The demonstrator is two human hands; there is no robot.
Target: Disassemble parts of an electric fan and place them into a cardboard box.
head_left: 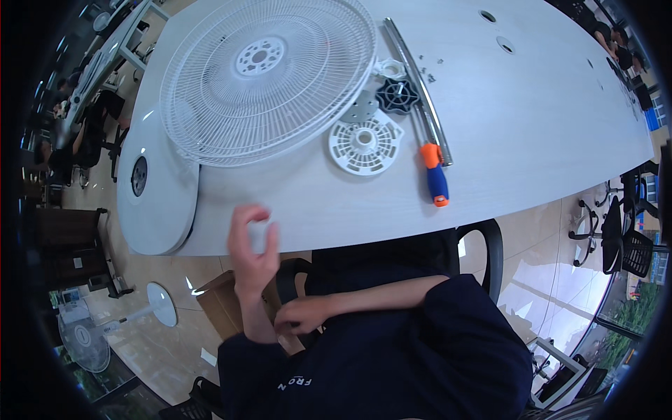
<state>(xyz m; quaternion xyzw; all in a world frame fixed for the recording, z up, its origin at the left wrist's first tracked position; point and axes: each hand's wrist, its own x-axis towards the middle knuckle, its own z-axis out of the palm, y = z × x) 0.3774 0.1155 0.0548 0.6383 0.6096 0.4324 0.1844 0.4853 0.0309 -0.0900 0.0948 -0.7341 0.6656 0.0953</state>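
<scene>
My left hand (pixel 253 248) is raised at the table's front edge, thumb and fingers curved apart with nothing visible between them. Lower down, my right hand (pixel 304 315) reaches across my body, its loosely bent fingers against my left forearm. Farther up lies a large white fan grille (pixel 260 105). By its right rim are a round slotted white plastic piece (pixel 383 150), a dark knob (pixel 397 96), a small white ring (pixel 390 68) and a grey bracket (pixel 360 108). A blue and orange screwdriver (pixel 436 182) lies beside metal tubes (pixel 424 94).
A rounded white base (pixel 157 203) with a dark centre lies at the table's left. Several small screws (pixel 429 75) are scattered right of the tubes. My chair's armrest (pixel 491 255) stands at the table edge. Below, a cardboard box (pixel 227 304) and a standing fan (pixel 87 336) are on the floor.
</scene>
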